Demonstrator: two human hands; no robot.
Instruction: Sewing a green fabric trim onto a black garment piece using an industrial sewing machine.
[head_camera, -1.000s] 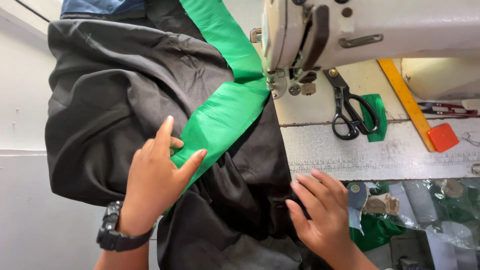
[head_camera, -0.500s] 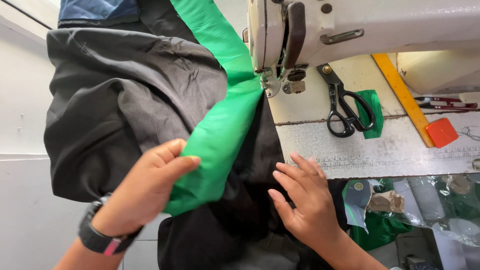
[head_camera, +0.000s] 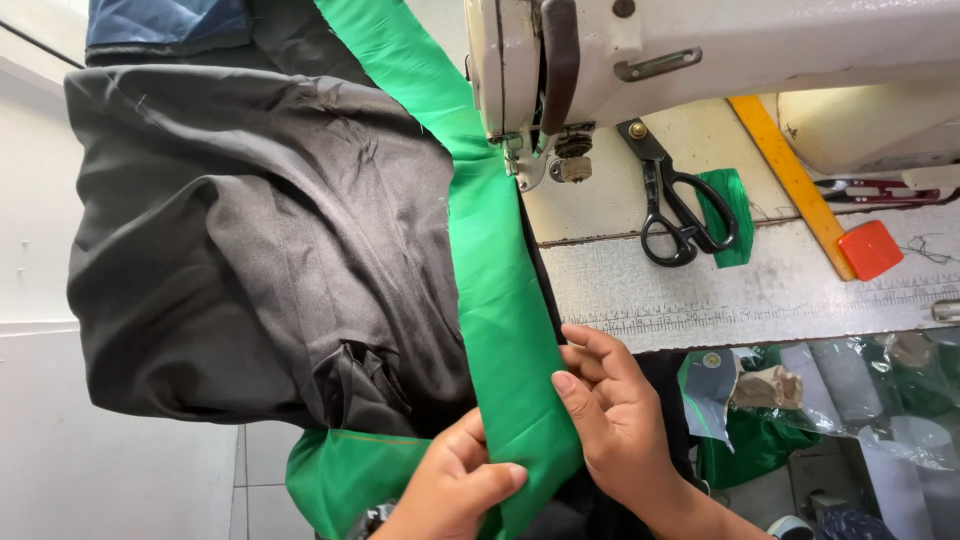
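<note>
- The left hand (head_camera: 455, 490) pinches the near end of the green fabric strip (head_camera: 490, 270), thumb on top and fingers curled beneath it.
- The right hand (head_camera: 615, 425) grips the right edge of the same strip, thumb pressed on the green cloth and fingers wrapped around its side.
- The green strip runs from both hands up the counter (head_camera: 700, 285) and passes under the foot of the sewing machine (head_camera: 700, 60), then continues beyond it.
- A large piece of black fabric (head_camera: 260, 250) lies left of the strip, joined along its edge, and hangs over the counter's near side.
- Black-handled scissors (head_camera: 675, 205) lie right of the needle, resting beside a small green scrap (head_camera: 732, 215).
- A yellow ruler (head_camera: 790, 180) lies slanted further right, with an orange square (head_camera: 870, 250) at its near end.
</note>
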